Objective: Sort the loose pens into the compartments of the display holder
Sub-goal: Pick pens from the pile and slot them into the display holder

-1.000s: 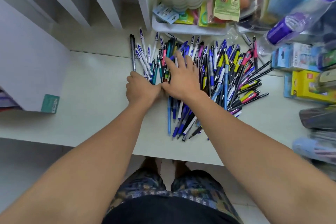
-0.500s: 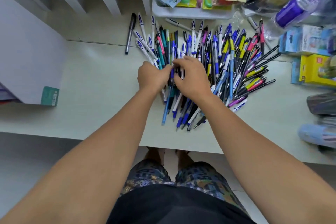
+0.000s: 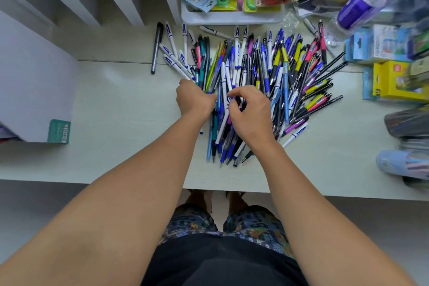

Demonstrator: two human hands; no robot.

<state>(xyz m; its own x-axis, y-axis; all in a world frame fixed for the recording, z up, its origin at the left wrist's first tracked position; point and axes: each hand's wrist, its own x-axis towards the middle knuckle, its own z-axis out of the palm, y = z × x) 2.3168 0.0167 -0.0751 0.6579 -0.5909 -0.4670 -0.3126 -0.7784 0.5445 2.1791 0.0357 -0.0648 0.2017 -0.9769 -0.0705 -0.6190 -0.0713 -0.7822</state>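
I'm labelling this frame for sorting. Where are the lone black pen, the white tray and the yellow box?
black pen (image 3: 156, 47), head view, middle of its barrel.
white tray (image 3: 232, 18), head view, its front wall.
yellow box (image 3: 390, 82), head view, its top face.

- The pens (image 3: 274, 72) under my hands look like glossy plastic.
- My table (image 3: 120, 109) is smooth, with a faint sheen.
- The bottle (image 3: 362, 4) is clear, shiny plastic.
- My shorts (image 3: 192, 223) are patterned cloth.
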